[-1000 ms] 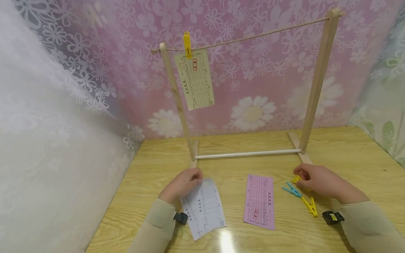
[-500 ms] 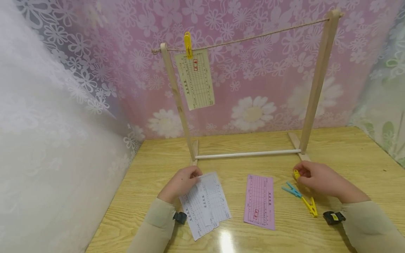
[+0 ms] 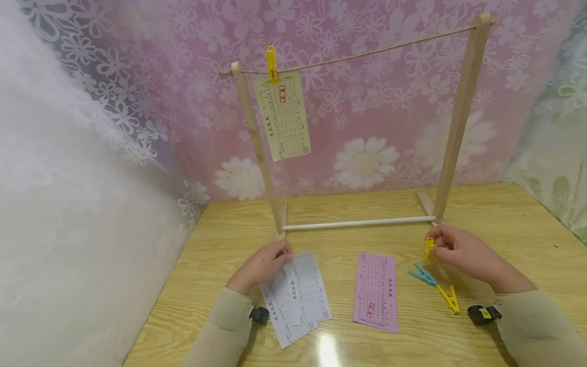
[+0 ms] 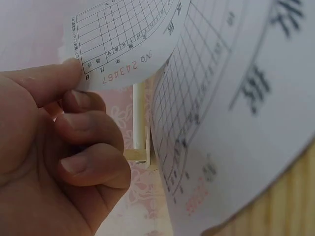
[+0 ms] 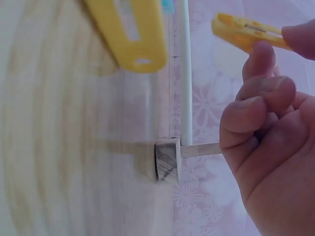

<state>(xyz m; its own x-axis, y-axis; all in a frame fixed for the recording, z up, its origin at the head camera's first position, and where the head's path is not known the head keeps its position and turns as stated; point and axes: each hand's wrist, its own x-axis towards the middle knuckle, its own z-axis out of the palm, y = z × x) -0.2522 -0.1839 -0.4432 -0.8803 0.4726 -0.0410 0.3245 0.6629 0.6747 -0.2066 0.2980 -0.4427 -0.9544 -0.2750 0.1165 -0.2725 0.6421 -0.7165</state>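
My left hand (image 3: 263,262) pinches the corner of a white printed slip (image 3: 309,290) between thumb and forefinger; in the left wrist view the pinched slip (image 4: 128,44) is lifted apart from another white slip (image 4: 221,123) beside it. At the right, my right hand (image 3: 463,255) pinches a yellow clothespin (image 3: 429,248) by its handle end, as the right wrist view shows the clothespin (image 5: 248,32) between thumb and finger. Just below that hand lie a blue clothespin (image 3: 424,274) and another yellow clothespin (image 3: 449,299). A pink slip (image 3: 376,293) lies flat between the hands.
A wooden frame with a left post (image 3: 257,142), a right post (image 3: 460,122) and a white bottom rod (image 3: 357,223) stands behind the hands. From its rope (image 3: 367,53) hangs a pale yellow slip (image 3: 286,120), held by a yellow clothespin (image 3: 271,65).
My right hand has raised the yellow clothespin off the table and moved slightly away from me. My left hand has lifted the top white slip's corner, and the slip has shifted and turned over the other.
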